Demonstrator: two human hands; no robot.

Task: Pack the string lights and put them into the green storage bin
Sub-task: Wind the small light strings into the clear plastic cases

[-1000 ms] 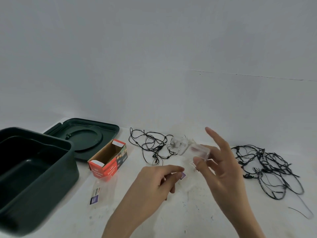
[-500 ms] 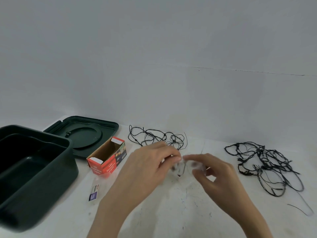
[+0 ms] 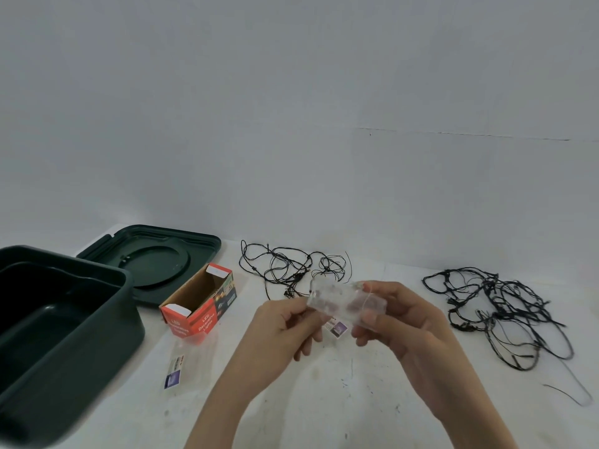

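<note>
The green storage bin is left open well left of the grip. Tangled string lights are spread right of it, a second tangle just behind. A clear case is pinched between left hand and right hand. Packing is judged barely started; the wire must be coiled next.

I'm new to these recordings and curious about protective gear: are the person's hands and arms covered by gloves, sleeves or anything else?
No. The left hand and right hand are bare: no gloves, rings or bracelets show. The left forearm and right forearm are bare too, down to the picture's lower edge; no sleeve, watch or marking is visible.
</note>
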